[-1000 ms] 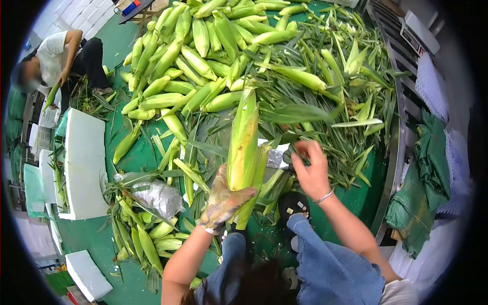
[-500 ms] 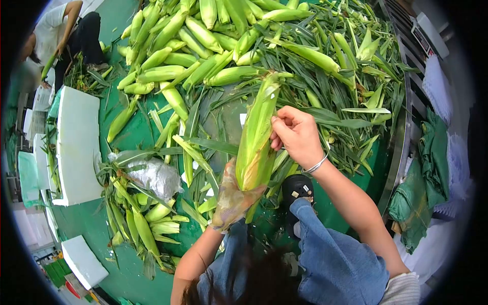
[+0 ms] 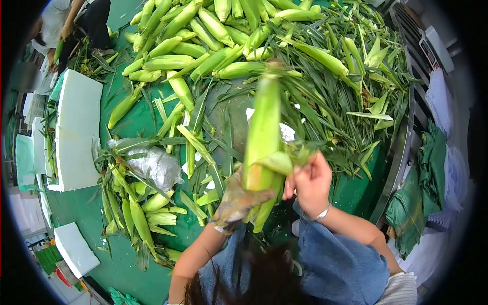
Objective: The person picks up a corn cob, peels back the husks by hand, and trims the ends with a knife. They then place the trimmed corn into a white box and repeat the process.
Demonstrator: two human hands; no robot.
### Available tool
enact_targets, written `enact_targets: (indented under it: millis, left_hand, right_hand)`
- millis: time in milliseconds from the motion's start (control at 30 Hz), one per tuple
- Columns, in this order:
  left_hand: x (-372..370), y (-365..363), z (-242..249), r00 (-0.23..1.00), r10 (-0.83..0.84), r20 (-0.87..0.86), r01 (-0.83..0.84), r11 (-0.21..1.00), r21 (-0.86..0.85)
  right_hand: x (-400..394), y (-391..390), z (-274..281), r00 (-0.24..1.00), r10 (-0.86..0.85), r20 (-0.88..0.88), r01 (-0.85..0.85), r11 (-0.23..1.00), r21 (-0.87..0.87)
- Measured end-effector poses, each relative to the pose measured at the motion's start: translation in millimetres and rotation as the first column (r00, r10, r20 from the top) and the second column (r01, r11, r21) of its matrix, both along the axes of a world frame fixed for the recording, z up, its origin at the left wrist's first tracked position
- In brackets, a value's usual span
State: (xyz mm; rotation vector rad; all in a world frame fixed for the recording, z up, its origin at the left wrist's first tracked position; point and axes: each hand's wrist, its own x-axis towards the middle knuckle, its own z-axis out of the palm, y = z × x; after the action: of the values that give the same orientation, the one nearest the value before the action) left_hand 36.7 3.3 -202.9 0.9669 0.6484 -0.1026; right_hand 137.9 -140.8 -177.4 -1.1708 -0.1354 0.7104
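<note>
An ear of corn point(image 3: 263, 132) in pale green husk stands upright in front of me, slightly blurred. My left hand point(image 3: 239, 201), in a stained glove, wraps round its lower end. At its right side my right hand point(image 3: 310, 183), bare with a bracelet at the wrist, pinches a husk leaf point(image 3: 279, 162) that bends down and away from the ear. The tip of that leaf is smeared by motion. Loose husk strips hang below the left hand.
A large heap of corn ears point(image 3: 203, 56) lies ahead, with stripped leaves point(image 3: 330, 117) to its right. On the left are a clear plastic bag point(image 3: 157, 170), a smaller corn pile point(image 3: 137, 213) and white foam boards point(image 3: 79, 132). Another person point(image 3: 84, 25) works at far left.
My right hand has moved down and toward me, pulling a husk leaf away from the ear. My left hand keeps its hold on the corn.
</note>
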Motion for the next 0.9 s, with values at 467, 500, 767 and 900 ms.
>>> enact_targets:
  millis: [467,500,767,900]
  left_hand:
    - [-7.8,26.2,-61.5,0.949,0.291,0.119,-0.311,0.925,0.219]
    - [-8.4,27.3,-63.0,0.958,0.268,0.098,-0.285,0.922,0.263]
    - [-0.7,15.5,-50.7,0.948,0.248,0.2,-0.299,0.911,0.285]
    - [3.8,15.4,-47.9,0.984,0.153,0.093,-0.179,0.83,0.528]
  right_hand:
    - [0.6,-22.4,11.3,0.912,0.376,0.163,-0.357,0.924,-0.135]
    - [1.4,-23.0,10.9,0.911,0.371,0.182,-0.344,0.925,-0.161]
    - [7.5,-26.9,5.3,0.975,0.221,-0.026,-0.221,0.975,0.006]
    - [6.6,-34.1,7.1,0.93,0.333,0.157,-0.331,0.943,-0.035]
